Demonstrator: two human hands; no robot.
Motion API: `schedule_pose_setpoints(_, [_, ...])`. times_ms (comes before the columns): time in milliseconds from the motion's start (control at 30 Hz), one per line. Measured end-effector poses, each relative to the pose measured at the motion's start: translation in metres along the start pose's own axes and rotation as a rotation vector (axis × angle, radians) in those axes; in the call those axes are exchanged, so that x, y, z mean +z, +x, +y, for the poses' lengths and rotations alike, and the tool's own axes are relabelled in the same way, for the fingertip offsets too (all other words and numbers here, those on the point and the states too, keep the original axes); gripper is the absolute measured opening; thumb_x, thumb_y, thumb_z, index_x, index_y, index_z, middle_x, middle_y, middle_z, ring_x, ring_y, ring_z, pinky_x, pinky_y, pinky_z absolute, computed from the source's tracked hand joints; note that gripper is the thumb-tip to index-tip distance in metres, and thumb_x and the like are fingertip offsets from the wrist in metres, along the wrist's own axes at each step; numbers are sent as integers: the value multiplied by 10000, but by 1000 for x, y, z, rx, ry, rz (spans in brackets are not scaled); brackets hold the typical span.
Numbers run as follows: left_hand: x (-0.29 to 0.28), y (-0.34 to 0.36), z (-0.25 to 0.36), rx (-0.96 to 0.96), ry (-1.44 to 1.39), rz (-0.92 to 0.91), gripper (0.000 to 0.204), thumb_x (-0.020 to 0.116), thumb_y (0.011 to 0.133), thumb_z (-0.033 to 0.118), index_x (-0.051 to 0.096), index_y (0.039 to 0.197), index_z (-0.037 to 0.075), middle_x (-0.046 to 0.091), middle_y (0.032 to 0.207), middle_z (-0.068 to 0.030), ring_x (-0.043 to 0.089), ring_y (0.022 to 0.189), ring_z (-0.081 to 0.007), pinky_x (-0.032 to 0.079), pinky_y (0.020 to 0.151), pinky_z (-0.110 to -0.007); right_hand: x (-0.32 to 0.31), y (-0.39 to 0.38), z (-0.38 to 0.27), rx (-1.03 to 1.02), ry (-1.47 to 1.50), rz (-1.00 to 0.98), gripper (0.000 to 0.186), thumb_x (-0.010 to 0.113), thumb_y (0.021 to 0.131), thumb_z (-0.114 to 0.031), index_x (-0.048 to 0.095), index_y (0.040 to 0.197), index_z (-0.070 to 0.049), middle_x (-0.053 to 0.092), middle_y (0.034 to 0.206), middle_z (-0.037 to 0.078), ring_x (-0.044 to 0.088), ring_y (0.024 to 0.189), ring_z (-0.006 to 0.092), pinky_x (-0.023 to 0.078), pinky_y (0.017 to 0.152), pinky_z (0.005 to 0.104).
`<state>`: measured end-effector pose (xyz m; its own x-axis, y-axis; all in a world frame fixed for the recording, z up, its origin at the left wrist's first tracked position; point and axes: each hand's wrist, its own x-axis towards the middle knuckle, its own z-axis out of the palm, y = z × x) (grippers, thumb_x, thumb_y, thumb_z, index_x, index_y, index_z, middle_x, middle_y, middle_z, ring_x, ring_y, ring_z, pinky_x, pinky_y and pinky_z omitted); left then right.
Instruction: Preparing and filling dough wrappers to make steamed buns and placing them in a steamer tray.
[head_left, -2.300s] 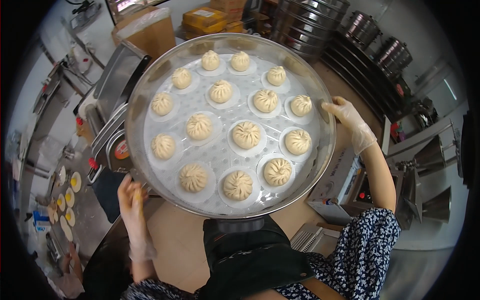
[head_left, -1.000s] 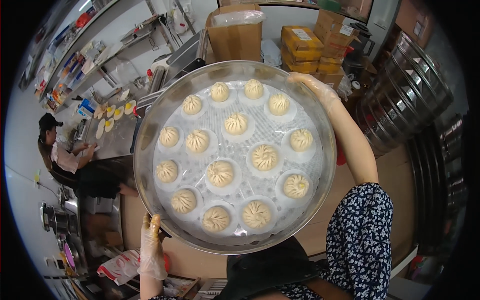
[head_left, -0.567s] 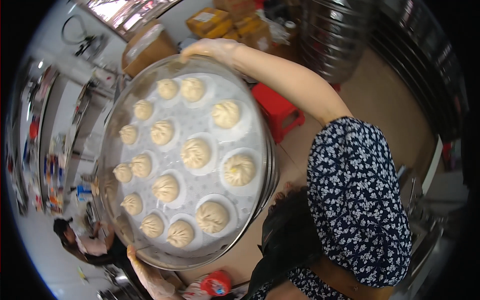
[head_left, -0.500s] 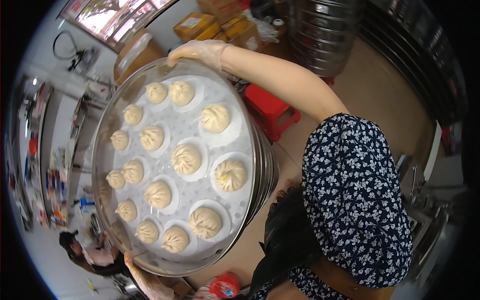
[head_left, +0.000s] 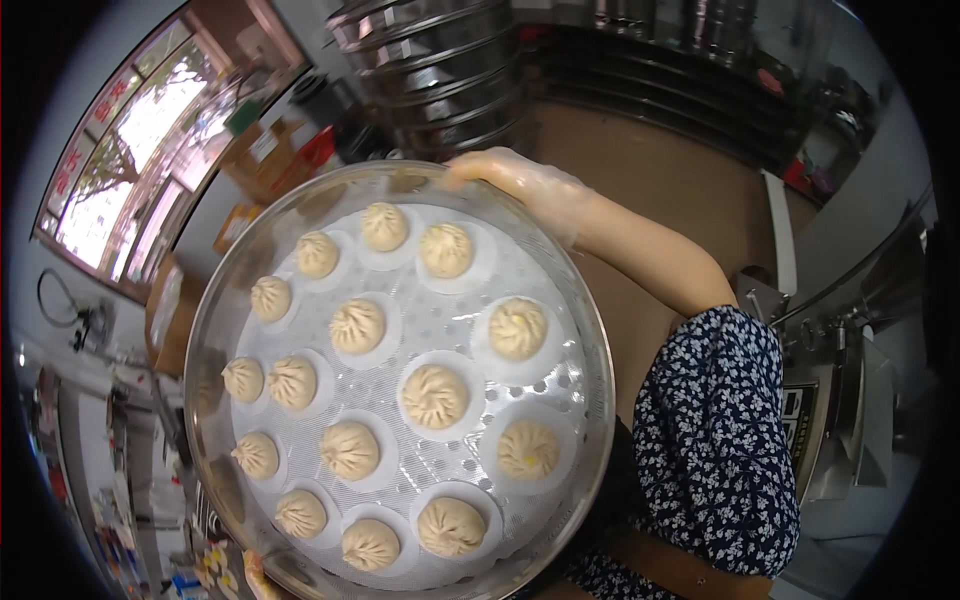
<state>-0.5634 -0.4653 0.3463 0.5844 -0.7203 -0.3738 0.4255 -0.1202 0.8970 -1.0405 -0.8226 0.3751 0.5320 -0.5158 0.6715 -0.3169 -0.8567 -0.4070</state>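
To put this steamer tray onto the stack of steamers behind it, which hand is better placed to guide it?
Probably the right. The gloved right hand grips the far rim of the round metal steamer tray of buns, closest to the stacked metal steamers. The left hand is out of view, hidden at the tray's lower edge.

Shiny perforated metal steamer tray (head_left: 596,400), matt dough buns (head_left: 434,395) on white paper

Brown cardboard boxes (head_left: 262,160) stacked below window, upper left. Red signs (head_left: 92,122) across window top. Small dark panel (head_left: 797,432) far right.
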Motion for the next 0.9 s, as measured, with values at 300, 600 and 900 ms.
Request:
schedule_pose_setpoints(300, [50, 172, 24, -104, 100, -317, 538, 624, 920, 441, 556, 1298, 66, 613, 1228, -78, 576, 1114, -233, 454, 977, -371, -5, 42, 22, 637, 388, 36, 345, 701, 819, -127, 647, 1152, -56, 663, 1103, 147, 625, 1001, 277, 480, 906, 316])
schedule_pose_setpoints(600, [136, 218, 54, -159, 391, -362, 850, 740, 808, 404, 395, 1457, -23, 545, 1347, -151, 534, 1222, -257, 402, 1058, -368, 13, 40, 48, 1448, 730, 387, 484, 657, 806, -165, 602, 1233, 54, 652, 1080, 131, 628, 980, 180, 496, 833, 278])
schedule_pose_setpoints(900, [257, 378, 9, -305, 430, -543, 833, 696, 877, 168, 233, 1524, -80, 450, 1475, -197, 464, 1328, -269, 350, 1110, -345, 2, 64, 81, 1532, 699, 760, 463, 603, 830, -92, 557, 1277, 16, 639, 1102, 135, 647, 939, 192, 541, 822, 308])
